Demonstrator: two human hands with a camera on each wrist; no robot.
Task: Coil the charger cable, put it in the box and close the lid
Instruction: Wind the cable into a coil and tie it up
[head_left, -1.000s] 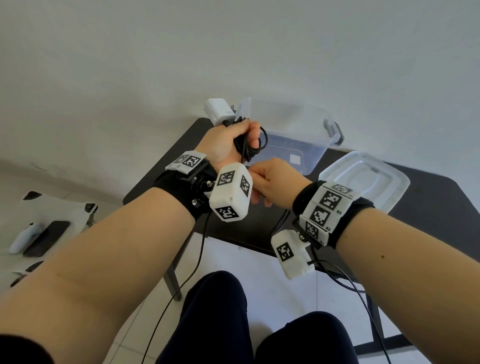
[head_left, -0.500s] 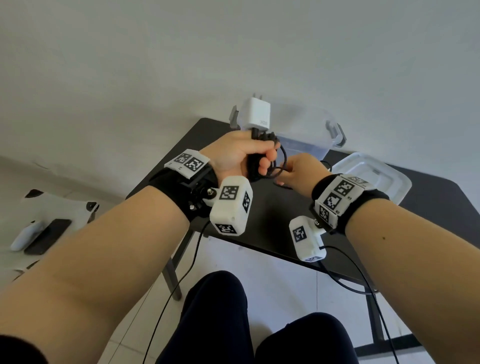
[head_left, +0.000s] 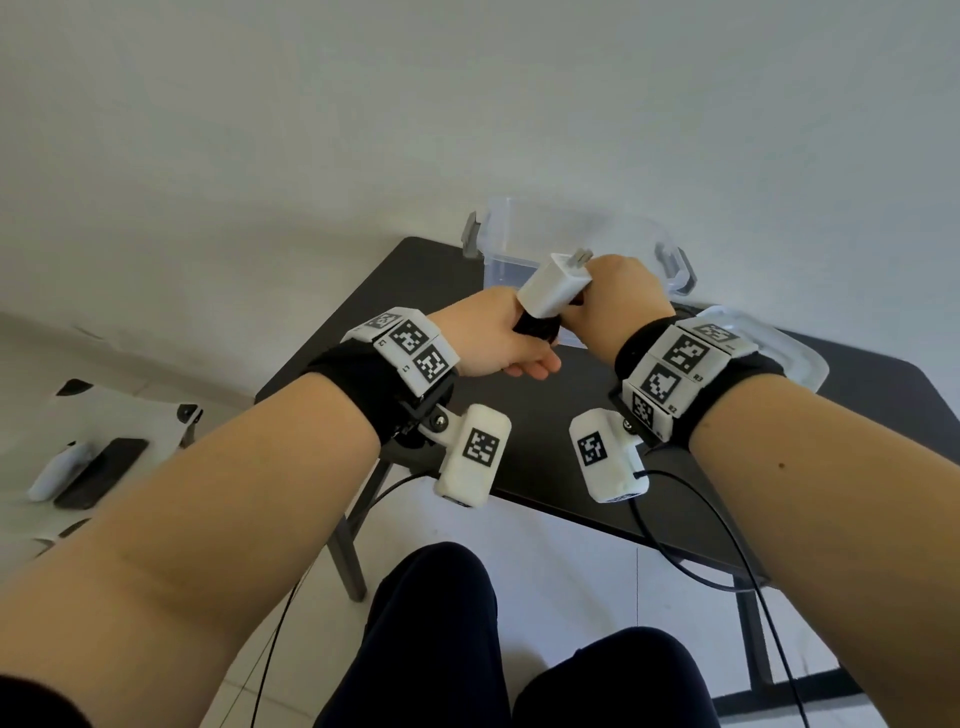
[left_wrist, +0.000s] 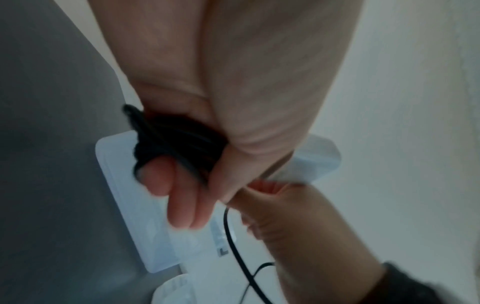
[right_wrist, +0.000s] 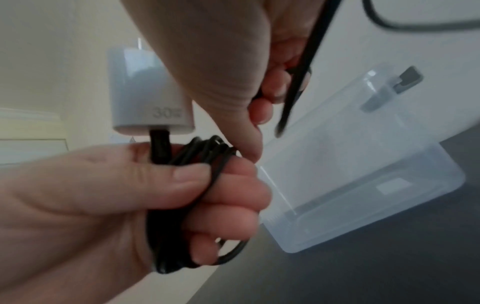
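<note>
My left hand (head_left: 511, 345) grips a coil of black charger cable (right_wrist: 179, 207) in its fist, above the black table (head_left: 519, 415). The white charger plug (head_left: 555, 287) sticks up out of the fist and tilts to the right. My right hand (head_left: 615, 296) is just right of the plug and pinches the cable's free end (right_wrist: 292, 88) between its curled fingers. The clear plastic box (head_left: 524, 244) stands open right behind both hands. Its lid (head_left: 779, 345) lies flat on the table to the right, partly hidden by my right wrist.
A grey latch (head_left: 680, 270) hangs on the box's right end, another latch (head_left: 470, 240) on its left. Black camera leads (head_left: 696, 525) hang from my wrists past the table's front edge. On the floor at left lie a dark slab (head_left: 101, 473) and a white object (head_left: 54, 470).
The left hand has shifted right and tipped the plug toward the box. The right hand has risen from beside the coil to just right of the plug, still holding the cable end.
</note>
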